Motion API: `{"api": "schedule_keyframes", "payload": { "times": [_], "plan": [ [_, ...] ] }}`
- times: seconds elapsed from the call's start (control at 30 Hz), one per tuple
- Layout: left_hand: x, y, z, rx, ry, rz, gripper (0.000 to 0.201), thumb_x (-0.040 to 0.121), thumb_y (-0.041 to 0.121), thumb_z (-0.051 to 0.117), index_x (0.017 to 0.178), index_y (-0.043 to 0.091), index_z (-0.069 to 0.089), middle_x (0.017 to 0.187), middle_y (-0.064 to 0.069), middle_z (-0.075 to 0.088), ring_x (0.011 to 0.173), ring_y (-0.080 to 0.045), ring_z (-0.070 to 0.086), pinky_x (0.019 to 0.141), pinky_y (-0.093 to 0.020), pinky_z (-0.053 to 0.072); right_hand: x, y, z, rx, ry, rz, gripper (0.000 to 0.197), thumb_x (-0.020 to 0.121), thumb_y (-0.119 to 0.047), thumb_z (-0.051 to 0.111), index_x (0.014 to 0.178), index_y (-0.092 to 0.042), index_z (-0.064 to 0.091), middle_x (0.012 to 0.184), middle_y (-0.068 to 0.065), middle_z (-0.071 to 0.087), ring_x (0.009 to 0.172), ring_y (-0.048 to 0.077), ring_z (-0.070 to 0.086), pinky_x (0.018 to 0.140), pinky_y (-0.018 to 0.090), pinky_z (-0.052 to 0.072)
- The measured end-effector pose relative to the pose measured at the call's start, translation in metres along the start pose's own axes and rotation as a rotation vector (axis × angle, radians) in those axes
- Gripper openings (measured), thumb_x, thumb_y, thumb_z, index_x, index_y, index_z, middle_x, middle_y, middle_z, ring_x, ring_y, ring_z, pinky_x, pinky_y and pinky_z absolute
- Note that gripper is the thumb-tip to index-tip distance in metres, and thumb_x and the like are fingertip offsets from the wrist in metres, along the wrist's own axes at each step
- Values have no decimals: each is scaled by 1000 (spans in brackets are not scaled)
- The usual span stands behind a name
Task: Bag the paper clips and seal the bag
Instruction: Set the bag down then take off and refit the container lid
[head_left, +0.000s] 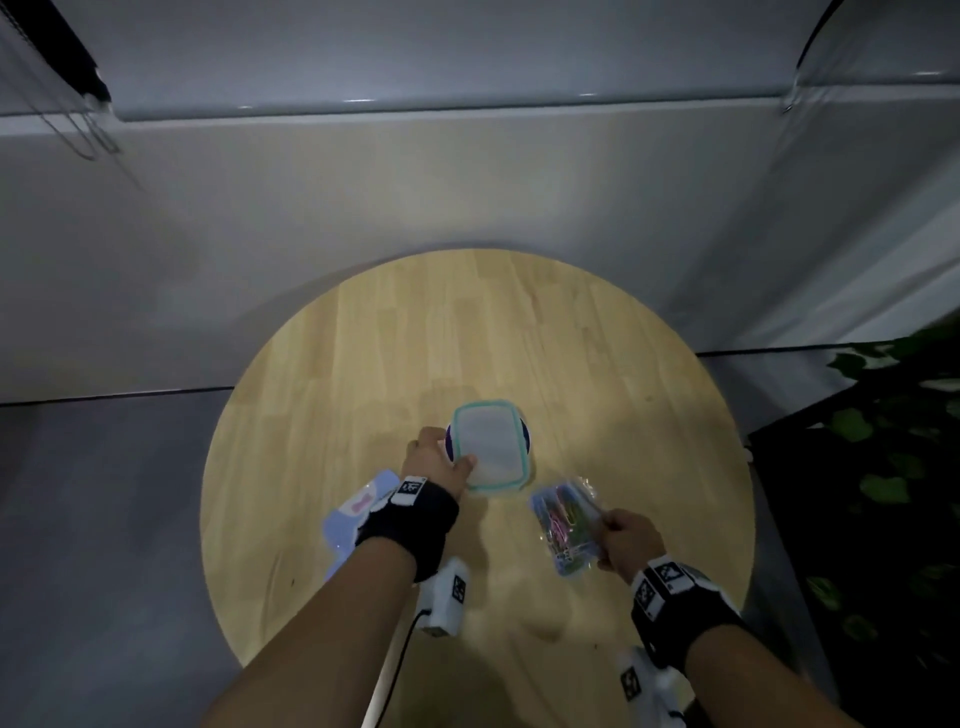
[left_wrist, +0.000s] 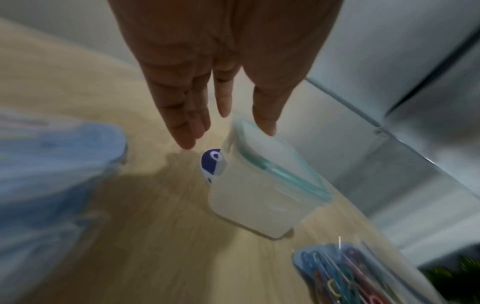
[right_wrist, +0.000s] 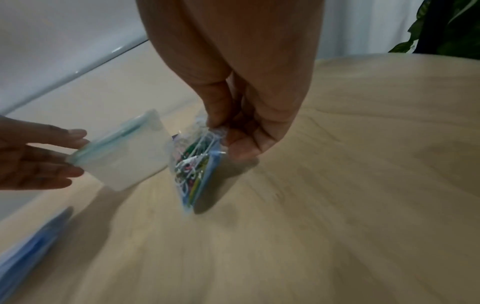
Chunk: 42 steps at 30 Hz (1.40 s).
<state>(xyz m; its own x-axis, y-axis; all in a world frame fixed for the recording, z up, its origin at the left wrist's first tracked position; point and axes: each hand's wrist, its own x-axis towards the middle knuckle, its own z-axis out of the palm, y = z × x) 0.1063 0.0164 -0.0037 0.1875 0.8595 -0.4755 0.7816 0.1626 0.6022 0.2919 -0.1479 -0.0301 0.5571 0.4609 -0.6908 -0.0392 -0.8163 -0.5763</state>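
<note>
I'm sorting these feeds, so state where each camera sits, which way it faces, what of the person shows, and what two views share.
Head: on the head, looking forward and down at the round table; both forearms, left hand and right hand show.
Left wrist: along the left hand, its straight fingers at the box.
Right wrist: along the right hand, which pinches the bag of paper clips; the left hand is at the edge.
Shared: both wrist views show the box and the bag.
</note>
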Motion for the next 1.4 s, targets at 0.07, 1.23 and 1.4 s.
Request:
{"api": "schedule_keyframes", "payload": {
  "times": [0.07,1.23,1.4],
  "plan": [
    [10,-2,7,-104,-85,-82,64,78,26,72,130,12,39,120,-13,57,104,-33,58,81,-32,46,4,5,-1,-35,41,17,8,83,-1,58,84,-2,65,66,14,59,54,24,54,65,44,55],
    [-102,-94,-19,160,-346,-147,50,58,71,68,68,22,58,66,5,62,59,-10,56,60,-20,44,-92,-23,28,-696,-169,-219,50,74,-49,67,104,-16,45,96,-1,53,95,23,58,76,29,42],
    [-118,-105,-10,-330,-648,-208,30,63,34,81,57,21,55,62,-15,54,43,-17,45,39,-18,37,-67,-32,50,-533,-217,-259,25,81,-36,65,89,-23,45,91,1,55,90,22,57,83,32,45]
  ]
}}
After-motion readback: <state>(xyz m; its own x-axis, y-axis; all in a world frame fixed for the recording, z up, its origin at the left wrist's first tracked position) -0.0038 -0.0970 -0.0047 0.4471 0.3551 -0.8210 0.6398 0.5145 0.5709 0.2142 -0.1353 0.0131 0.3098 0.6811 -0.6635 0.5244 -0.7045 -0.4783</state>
